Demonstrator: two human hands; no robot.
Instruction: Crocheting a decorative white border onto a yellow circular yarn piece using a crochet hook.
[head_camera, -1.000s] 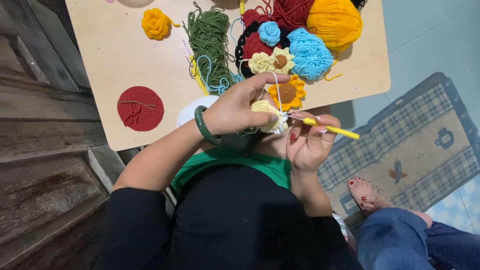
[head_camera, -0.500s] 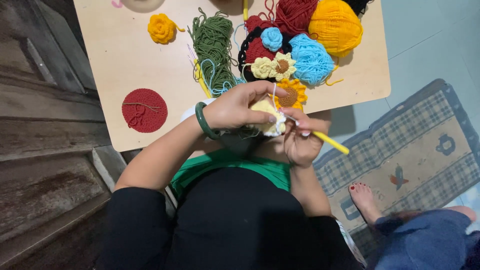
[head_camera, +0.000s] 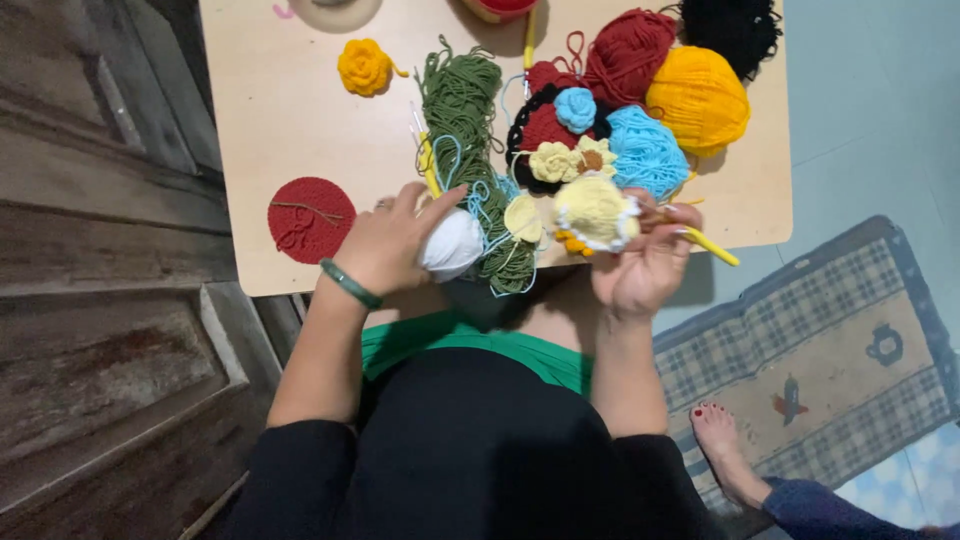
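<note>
At the near edge of the low wooden table (head_camera: 300, 140), the left hand (head_camera: 385, 245) lies over a white ball of yarn (head_camera: 452, 243), fingers spread and curled loosely around its top and side, thumb toward the green yarn; whether it truly grips the ball or only rests on it cannot be told. A green bangle (head_camera: 348, 283) circles that wrist. The right hand (head_camera: 640, 270) is closed on a pale yellow crocheted piece (head_camera: 595, 212) with white and orange edging, held up just above the table edge, and the same hand pinches a yellow crochet hook (head_camera: 712, 245) whose handle juts out to the right past the fingers. A loose skein of green yarn (head_camera: 470, 130) runs down the table between the two hands, with thin light blue strands tangled across its lower end. Beside it lies a small pale yellow disc (head_camera: 523, 217). Farther up the table: a flat red crocheted circle (head_camera: 310, 218) near the left hand, a small yellow crocheted rose (head_camera: 364, 66), a light blue yarn ball (head_camera: 648, 150), an orange-yellow ball (head_camera: 698, 98), a dark red ball (head_camera: 630, 55), black yarn (head_camera: 735, 28). On the floor right of the table, a checked mat (head_camera: 830, 350), with another person's bare foot (head_camera: 722, 450) at its lower edge.
</note>
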